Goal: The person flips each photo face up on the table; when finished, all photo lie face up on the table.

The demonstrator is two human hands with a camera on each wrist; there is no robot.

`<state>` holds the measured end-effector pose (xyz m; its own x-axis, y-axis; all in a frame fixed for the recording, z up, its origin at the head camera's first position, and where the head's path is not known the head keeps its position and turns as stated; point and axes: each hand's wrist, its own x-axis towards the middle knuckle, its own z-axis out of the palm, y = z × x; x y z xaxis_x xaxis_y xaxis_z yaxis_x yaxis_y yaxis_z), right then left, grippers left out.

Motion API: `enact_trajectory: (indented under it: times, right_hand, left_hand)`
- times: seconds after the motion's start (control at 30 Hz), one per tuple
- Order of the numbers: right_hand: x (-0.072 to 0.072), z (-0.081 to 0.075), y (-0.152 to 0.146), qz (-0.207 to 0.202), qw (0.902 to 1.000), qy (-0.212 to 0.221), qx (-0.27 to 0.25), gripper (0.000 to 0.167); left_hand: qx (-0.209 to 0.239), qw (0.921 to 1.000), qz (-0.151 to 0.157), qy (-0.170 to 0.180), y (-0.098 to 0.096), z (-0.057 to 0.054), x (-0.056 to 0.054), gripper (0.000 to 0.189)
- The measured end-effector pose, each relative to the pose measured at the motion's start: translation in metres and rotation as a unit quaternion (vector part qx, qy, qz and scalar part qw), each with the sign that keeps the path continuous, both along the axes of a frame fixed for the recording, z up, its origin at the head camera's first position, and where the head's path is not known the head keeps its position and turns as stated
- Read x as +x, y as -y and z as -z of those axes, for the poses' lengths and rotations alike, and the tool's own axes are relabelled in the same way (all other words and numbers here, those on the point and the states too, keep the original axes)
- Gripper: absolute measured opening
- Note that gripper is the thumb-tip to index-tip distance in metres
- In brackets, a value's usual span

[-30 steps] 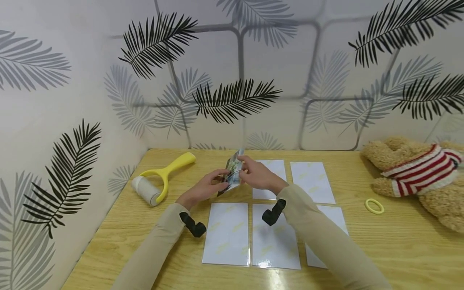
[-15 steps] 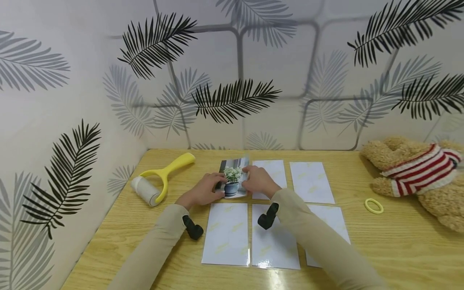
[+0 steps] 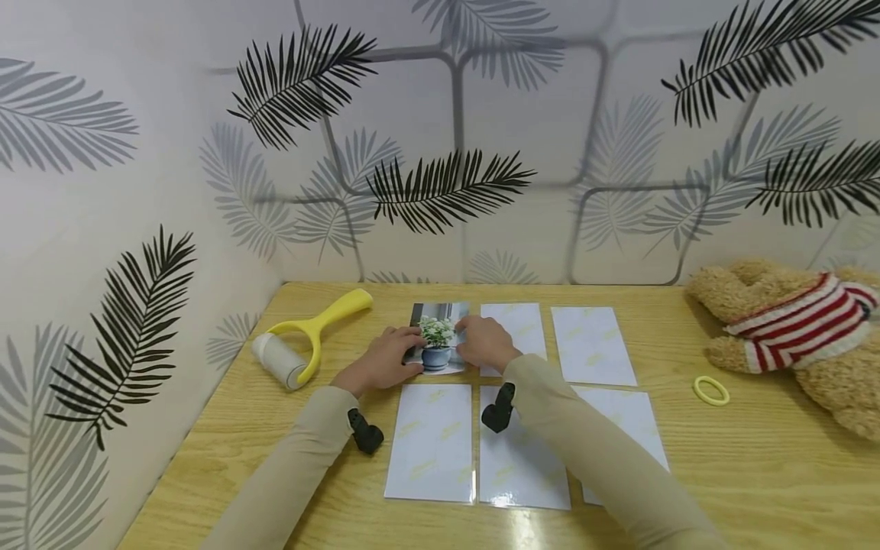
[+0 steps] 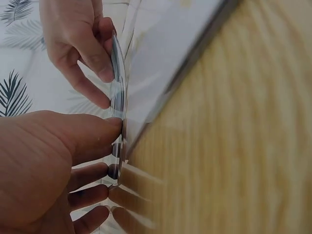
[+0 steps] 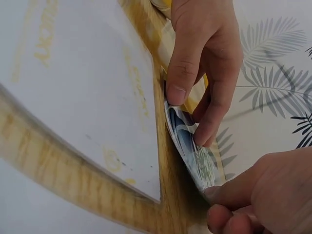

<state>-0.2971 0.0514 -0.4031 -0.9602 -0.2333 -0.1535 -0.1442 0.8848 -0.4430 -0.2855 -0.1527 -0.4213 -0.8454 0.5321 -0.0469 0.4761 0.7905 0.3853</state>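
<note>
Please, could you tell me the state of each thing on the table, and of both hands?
Photo: picture side up, slightly curved
Left hand: holding the photo's left edge
Right hand: holding the photo's right edge
White sheets: lying flat
Roller: lying down, not held
Ring: lying flat
Teddy: lying down, dressed

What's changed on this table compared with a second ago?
The flower photo, steeply tilted before, has been lowered toward the table and turned picture-up beside the white sheets. The left grip and right grip still hold it. Roller, yellow ring and teddy bear stayed put.
</note>
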Motion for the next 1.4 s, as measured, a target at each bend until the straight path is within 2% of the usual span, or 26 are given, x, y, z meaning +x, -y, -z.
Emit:
enact_trajectory:
  times: [0.1, 0.23, 0.43, 0.57, 0.73, 0.87, 1.07, 1.2, 1.3, 1.4]
  right_hand:
    - [0.001, 0.0, 0.0, 0.0, 1.0, 0.0, 0.009, 0.039]
    - [0.002, 0.001, -0.002, -0.004, 1.0, -0.001, 0.008, 0.037]
    - [0.005, -0.002, -0.012, -0.007, 0.9997, 0.001, -0.022, 0.033]
    - [0.006, -0.004, -0.029, -0.004, 0.9996, -0.003, -0.029, 0.03]
    - [0.002, -0.003, -0.06, 0.012, 0.9991, -0.023, -0.035, 0.03]
    - [0.001, -0.004, -0.083, 0.023, 0.9976, -0.031, -0.057, 0.03]
    - [0.006, -0.005, -0.109, 0.054, 0.9953, -0.011, -0.08, 0.033]
    - [0.009, -0.006, -0.123, 0.075, 0.9928, 0.0, -0.093, 0.035]
    - [0.01, -0.005, -0.13, 0.086, 0.991, 0.008, -0.103, 0.034]
    - [0.012, -0.002, -0.132, 0.083, 0.9906, 0.013, -0.108, 0.034]
  left_hand:
    - [-0.016, 0.9999, -0.004, -0.001, -0.001, 0.002, -0.001, 0.045]
    - [-0.011, 0.9999, -0.004, 0.0, 0.0, 0.003, -0.002, 0.045]
    - [0.026, 0.9994, 0.005, -0.021, 0.0, 0.001, 0.0, 0.04]
    - [0.051, 0.9982, 0.014, -0.029, -0.006, -0.004, 0.001, 0.035]
    - [0.058, 0.9978, 0.023, -0.023, -0.022, -0.011, 0.0, 0.028]
    - [0.059, 0.9976, 0.034, -0.011, -0.037, -0.012, 0.0, 0.028]
    - [0.048, 0.997, 0.06, -0.002, -0.069, -0.015, 0.001, 0.033]
    - [0.023, 0.9967, 0.077, 0.001, -0.091, -0.018, -0.001, 0.036]
    - [0.003, 0.9971, 0.075, 0.009, -0.102, -0.018, -0.002, 0.036]
    - [-0.003, 0.9975, 0.067, 0.023, -0.106, -0.017, -0.002, 0.037]
